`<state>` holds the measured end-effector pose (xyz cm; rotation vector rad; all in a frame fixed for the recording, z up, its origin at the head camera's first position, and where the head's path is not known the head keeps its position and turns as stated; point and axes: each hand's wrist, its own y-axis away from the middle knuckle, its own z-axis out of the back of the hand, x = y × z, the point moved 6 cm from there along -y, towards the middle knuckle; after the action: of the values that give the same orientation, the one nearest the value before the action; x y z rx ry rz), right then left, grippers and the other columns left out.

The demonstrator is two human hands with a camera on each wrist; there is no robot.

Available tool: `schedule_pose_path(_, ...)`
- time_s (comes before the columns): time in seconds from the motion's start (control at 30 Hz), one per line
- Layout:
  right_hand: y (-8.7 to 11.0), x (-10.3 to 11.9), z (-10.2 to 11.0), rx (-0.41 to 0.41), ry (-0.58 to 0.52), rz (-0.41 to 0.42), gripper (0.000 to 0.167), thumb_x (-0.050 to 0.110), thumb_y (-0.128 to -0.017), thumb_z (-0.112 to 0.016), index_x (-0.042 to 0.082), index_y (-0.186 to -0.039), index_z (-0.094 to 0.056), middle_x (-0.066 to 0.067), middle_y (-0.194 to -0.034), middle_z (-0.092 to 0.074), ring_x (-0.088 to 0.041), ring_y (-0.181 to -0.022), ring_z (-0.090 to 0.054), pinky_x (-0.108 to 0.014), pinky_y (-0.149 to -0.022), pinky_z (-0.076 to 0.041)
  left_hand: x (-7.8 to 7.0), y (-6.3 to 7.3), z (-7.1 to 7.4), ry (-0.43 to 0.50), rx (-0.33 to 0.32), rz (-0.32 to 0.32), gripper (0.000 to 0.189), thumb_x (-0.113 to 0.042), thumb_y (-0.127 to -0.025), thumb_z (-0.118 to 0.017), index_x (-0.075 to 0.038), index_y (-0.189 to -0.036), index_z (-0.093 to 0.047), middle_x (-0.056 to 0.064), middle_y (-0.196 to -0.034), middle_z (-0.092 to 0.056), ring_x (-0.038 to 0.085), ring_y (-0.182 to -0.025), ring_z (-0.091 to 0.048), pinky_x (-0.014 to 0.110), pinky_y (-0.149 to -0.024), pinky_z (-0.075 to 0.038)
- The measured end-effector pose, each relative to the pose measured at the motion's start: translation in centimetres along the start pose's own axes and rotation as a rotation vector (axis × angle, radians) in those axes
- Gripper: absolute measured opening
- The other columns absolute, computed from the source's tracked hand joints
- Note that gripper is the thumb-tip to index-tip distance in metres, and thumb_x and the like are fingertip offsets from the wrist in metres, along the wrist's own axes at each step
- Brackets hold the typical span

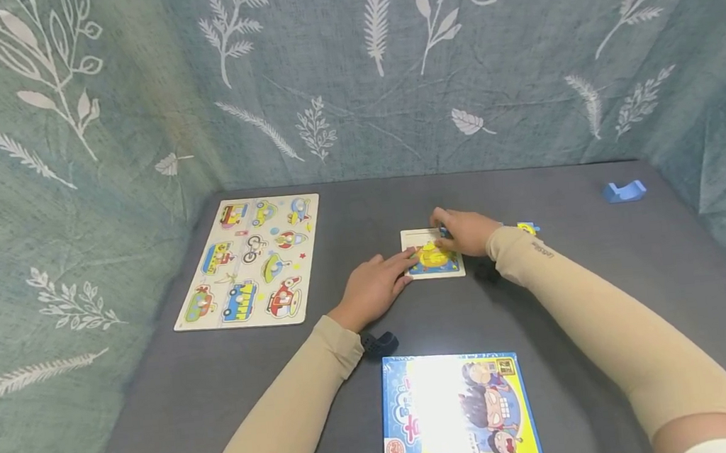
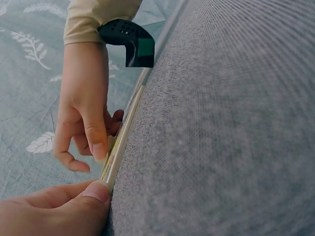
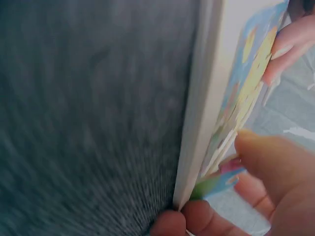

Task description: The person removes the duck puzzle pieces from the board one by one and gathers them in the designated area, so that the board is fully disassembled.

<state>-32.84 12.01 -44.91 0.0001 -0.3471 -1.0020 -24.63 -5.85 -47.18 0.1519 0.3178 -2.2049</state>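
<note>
A small jigsaw puzzle board [image 1: 434, 275] with a pale wooden rim lies flat, its yellow-and-blue picture partly covered by fingers. My left hand [image 1: 374, 287] holds the board's left edge; in the left wrist view its thumb [image 2: 97, 191] presses against the rim. From the upper right, my right hand [image 1: 466, 232] reaches over the board. It pinches a puzzle piece [image 3: 224, 178] with blue, green and pink on it, tilted at the board's edge in the right wrist view. Another yellow-and-blue piece [image 1: 528, 228] lies beyond the right wrist.
At the left lies a wooden vehicle peg puzzle [image 1: 247, 264]. A shiny blue-and-yellow box [image 1: 461, 412] with cartoon figures is at the front. A blue curved holder [image 1: 625, 192] stands at the far right. Patterned curtain [image 1: 338, 79] hangs behind the dark table [image 1: 573, 295].
</note>
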Motion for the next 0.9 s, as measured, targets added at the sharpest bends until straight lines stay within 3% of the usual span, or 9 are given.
schedule_pose_path(0.1, 0.6, -0.2, -0.2, -0.041, -0.048, -0.035, 0.037, 0.028, -0.104, -0.069, 0.002, -0.128, -0.058, -0.017, -0.121, -0.065, -0.034, -0.108, -0.066, -0.049, -0.095, -0.052, -0.1, 0.2, -0.1, 0.01, 0.007, -0.004, 0.045, -0.035, -0.11, -0.056, -0.021, -0.152, -0.058, -0.007, -0.16, -0.048, 0.025, -0.094, -0.062, 0.041, -0.091, -0.053)
schedule_pose_path(0.17, 1.1, -0.2, -0.1, -0.08, -0.069, -0.045, 0.038, 0.029, -0.103, -0.071, -0.001, -0.125, -0.062, -0.016, -0.118, -0.062, -0.033, -0.106, -0.065, -0.049, -0.094, -0.052, -0.2, 0.3, -0.3, 0.02, 0.013, -0.005, 0.045, -0.034, -0.11, -0.057, -0.021, -0.152, -0.058, -0.006, -0.159, -0.048, 0.026, -0.097, -0.064, 0.044, -0.095, -0.053)
schedule_pose_path(0.23, 1.6, -0.4, 0.5, -0.142, -0.085, -0.04, 0.037, 0.028, -0.103, -0.072, -0.002, -0.124, -0.065, -0.016, -0.116, -0.059, -0.032, -0.106, -0.064, -0.048, -0.094, -0.052, -0.3, 0.4, -0.4, 0.027, 0.021, -0.003, 0.045, -0.034, -0.11, -0.056, -0.021, -0.153, -0.058, -0.007, -0.16, -0.048, 0.026, -0.095, -0.063, 0.043, -0.092, -0.054)
schedule_pose_path(0.37, 3.3, -1.9, 3.6, -0.259, -0.158, -0.066, 0.037, 0.024, -0.102, -0.073, -0.003, -0.126, -0.065, -0.02, -0.121, -0.061, -0.036, -0.11, -0.065, -0.049, -0.094, -0.053, -0.3, 0.2, -0.3, 0.014, 0.001, 0.009, 0.045, -0.035, -0.11, -0.056, -0.022, -0.153, -0.057, -0.008, -0.16, -0.048, 0.025, -0.094, -0.062, 0.042, -0.09, -0.054)
schedule_pose_path(0.5, 6.2, -5.3, 6.6, -0.316, -0.246, -0.148, 0.037, 0.016, -0.099, -0.076, -0.007, -0.127, -0.065, -0.024, -0.123, -0.064, -0.04, -0.11, -0.066, -0.053, -0.092, -0.053, -0.1, 0.0, -0.1, -0.01, -0.004, 0.024, 0.045, -0.035, -0.109, -0.057, -0.022, -0.152, -0.058, -0.009, -0.159, -0.049, 0.023, -0.094, -0.061, 0.039, -0.086, -0.054)
schedule_pose_path(0.6, 8.8, -8.6, 7.5, -0.338, -0.204, -0.21, 0.038, 0.014, -0.095, -0.081, -0.009, -0.123, -0.07, -0.025, -0.117, -0.063, -0.041, -0.101, -0.066, -0.055, -0.087, -0.052, -0.1, 0.0, -0.1, -0.023, 0.008, 0.018, 0.045, -0.035, -0.109, -0.057, -0.021, -0.152, -0.058, -0.007, -0.16, -0.049, 0.022, -0.095, -0.061, 0.038, -0.082, -0.053)
schedule_pose_path(0.7, 10.7, -11.5, 7.0, -0.312, -0.156, -0.266, 0.041, 0.016, -0.091, -0.084, -0.01, -0.12, -0.071, -0.027, -0.112, -0.063, -0.043, -0.099, -0.064, -0.058, -0.087, -0.05, -0.1, -0.2, -0.1, -0.039, 0.011, 0.01, 0.045, -0.035, -0.11, -0.055, -0.02, -0.153, -0.057, -0.005, -0.161, -0.048, 0.021, -0.102, -0.062, 0.038, -0.083, -0.053)
schedule_pose_path(0.9, 12.3, -14.6, 4.7, -0.259, -0.142, -0.307, 0.043, 0.019, -0.091, -0.085, -0.011, -0.118, -0.07, -0.03, -0.114, -0.065, -0.048, -0.106, -0.063, -0.061, -0.094, -0.047, -0.2, -0.1, 0.0, -0.045, 0.004, -0.007, 0.045, -0.034, -0.111, -0.054, -0.019, -0.153, -0.057, -0.001, -0.162, -0.045, 0.024, -0.12, -0.061, 0.041, -0.094, -0.053)
